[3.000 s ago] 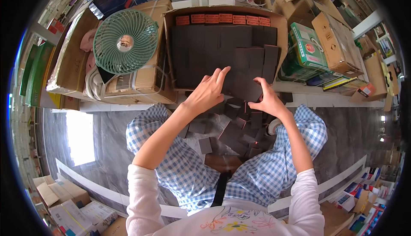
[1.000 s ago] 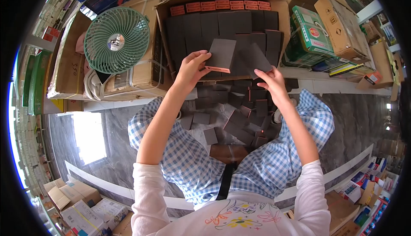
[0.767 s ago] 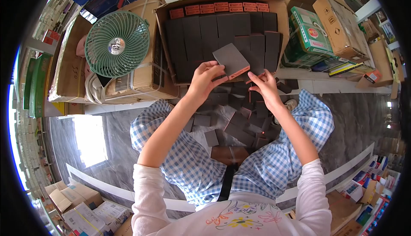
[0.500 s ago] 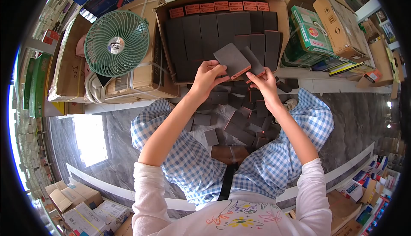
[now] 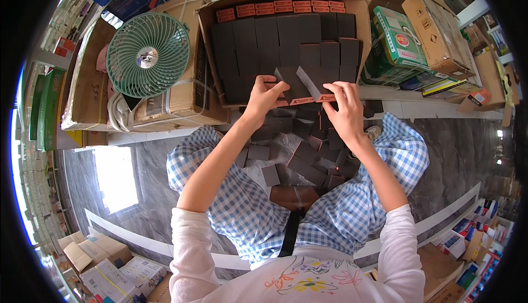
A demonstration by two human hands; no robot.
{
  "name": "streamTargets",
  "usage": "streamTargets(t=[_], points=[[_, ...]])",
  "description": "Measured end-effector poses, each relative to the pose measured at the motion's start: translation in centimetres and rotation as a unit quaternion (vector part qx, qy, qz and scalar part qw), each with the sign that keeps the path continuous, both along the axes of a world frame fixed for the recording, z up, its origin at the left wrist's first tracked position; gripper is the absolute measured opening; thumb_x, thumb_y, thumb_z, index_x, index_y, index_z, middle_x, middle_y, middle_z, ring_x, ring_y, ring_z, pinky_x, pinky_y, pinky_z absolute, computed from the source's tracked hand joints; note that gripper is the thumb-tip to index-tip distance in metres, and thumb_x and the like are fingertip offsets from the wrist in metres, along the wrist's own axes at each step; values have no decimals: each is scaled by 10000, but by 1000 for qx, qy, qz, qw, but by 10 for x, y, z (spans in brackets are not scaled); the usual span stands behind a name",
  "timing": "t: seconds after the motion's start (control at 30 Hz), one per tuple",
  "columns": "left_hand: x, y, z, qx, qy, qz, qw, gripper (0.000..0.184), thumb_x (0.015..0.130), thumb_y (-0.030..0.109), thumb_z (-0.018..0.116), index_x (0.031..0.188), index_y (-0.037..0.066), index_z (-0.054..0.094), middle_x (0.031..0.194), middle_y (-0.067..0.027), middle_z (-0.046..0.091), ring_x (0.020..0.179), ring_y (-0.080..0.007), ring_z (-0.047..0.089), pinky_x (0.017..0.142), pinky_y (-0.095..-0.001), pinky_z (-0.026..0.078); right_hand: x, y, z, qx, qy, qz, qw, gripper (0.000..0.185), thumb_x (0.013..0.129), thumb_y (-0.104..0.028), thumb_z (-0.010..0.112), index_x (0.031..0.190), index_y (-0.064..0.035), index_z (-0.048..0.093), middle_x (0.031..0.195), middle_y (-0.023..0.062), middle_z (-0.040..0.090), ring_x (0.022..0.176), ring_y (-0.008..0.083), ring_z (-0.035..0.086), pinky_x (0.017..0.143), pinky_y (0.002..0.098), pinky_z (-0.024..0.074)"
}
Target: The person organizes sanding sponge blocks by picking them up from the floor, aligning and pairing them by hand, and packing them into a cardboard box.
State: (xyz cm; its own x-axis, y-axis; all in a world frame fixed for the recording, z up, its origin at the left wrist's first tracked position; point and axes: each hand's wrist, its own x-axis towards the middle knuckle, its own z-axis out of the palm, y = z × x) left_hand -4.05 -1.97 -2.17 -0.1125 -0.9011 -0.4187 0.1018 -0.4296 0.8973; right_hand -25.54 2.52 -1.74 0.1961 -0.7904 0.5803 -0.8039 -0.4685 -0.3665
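Note:
My left hand (image 5: 262, 100) grips a flat black box (image 5: 293, 87) with an orange printed edge, fingers and thumb at its left side. My right hand (image 5: 345, 111) holds a second flat black box (image 5: 329, 98), its orange edge turned toward me and pinched at the right end. The two boxes are side by side and tilted, over the near part of a large open carton (image 5: 215, 91). Rows of similar black boxes (image 5: 268, 33) fill that carton, with orange ends showing along its far wall. Below my hands, more loose black boxes (image 5: 308, 160) lie scattered on the floor between my legs.
A green fan (image 5: 147, 56) stands left of the carton on a strapped cardboard box (image 5: 184, 102). To the right are a green box (image 5: 399, 42) and brown cartons (image 5: 437, 33). A small brown box (image 5: 294, 197) sits close to me. Shelves with packages flank both sides.
Both hands have turned the boxes, so their orange edges now face me more squarely. The two boxes, overlapping before, are now side by side. My right hand's fingers have shifted up over its box.

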Motion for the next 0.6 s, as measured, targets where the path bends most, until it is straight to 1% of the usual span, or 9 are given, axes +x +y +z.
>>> streamTargets(t=[0.2, 0.3, 0.37, 0.4, 0.47, 0.5, 0.53, 0.57, 0.6], points=[[-3, 4, -8, -2, 7, -25, 1000, 570, 870, 182, 632, 1282, -68, 329, 1073, -151, 575, 920, -178, 570, 784, -325, 577, 5, 4, -6, -10, 55, 33, 998, 411, 672, 34, 692, 1063, -34, 589, 1024, 90, 551, 913, 261, 559, 782, 359, 515], [-5, 6, -3, 5, 28, -23, 999, 630, 867, 228, 651, 1303, -67, 304, 1117, -168, 552, 951, -188, 574, 808, -339, 572, 6, 5, -6, -7, 53, 46, 997, 417, 677, 39, 683, 1075, -26, 582, 1027, 93, 549, 920, 267, 560, 791, 368, 512], [-8, 7, 7, 8, -28, -18, 999, 735, 836, 295, 702, 1318, -59, 274, 1160, -180, 527, 998, -204, 573, 831, -339, 564, 7, 6, -6, -7, 53, 53, 997, 423, 677, 37, 684, 1082, -27, 580, 1028, 92, 548, 922, 267, 561, 795, 370, 510], [-9, 8, 7, 8, -28, -18, 999, 735, 836, 295, 702, 1318, -59, 274, 1160, -180, 527, 998, -204, 573, 831, -339, 564, 9, 8, -7, -8, 54, 60, 997, 426, 679, 35, 684, 1087, -27, 579, 1026, 92, 548, 929, 269, 560, 803, 371, 507], [-11, 10, 5, -33, -70, -43, 996, 852, 780, 316, 766, 1333, -58, 237, 1175, -197, 513, 1018, -231, 584, 808, -336, 559, 14, 10, -6, -8, 55, 67, 996, 430, 680, 32, 684, 1092, -27, 578, 1024, 91, 549, 936, 272, 559, 811, 372, 504], [-10, 9, 3, -32, -70, -43, 996, 852, 780, 316, 766, 1333, -58, 237, 1175, -197, 513, 1018, -231, 584, 808, -336, 559, 18, 11, -5, 3, 41, 68, 997, 435, 680, 30, 686, 1097, -27, 577, 1029, 91, 545, 948, 273, 555, 823, 376, 497], [-10, 7, 1, -61, -55, -40, 996, 882, 761, 299, 785, 1336, -64, 223, 1170, -205, 513, 1005, -239, 594, 794, -340, 556, 20, 11, -5, 14, 27, 70, 997, 440, 680, 28, 687, 1102, -27, 575, 1035, 90, 542, 960, 275, 551, 835, 379, 490], [-9, 5, -1, -90, -41, -37, 994, 913, 742, 281, 804, 1338, -71, 210, 1166, -213, 513, 992, -248, 604, 779, -344, 553, 17, 12, -7, 48, 39, 76, 995, 521, 680, -14, 709, 1170, -35, 532, 1116, 105, 524, 1031, 295, 525, 901, 401, 451], [-8, 2, -4, -90, -41, -37, 994, 913, 742, 281, 804, 1338, -71, 210, 1166, -213, 513, 992, -248, 604, 779, -344, 553, 19, 12, -4, 48, 39, 76, 995, 521, 680, -14, 709, 1170, -35, 532, 1116, 105, 524, 1031, 295, 525, 901, 401, 451]])
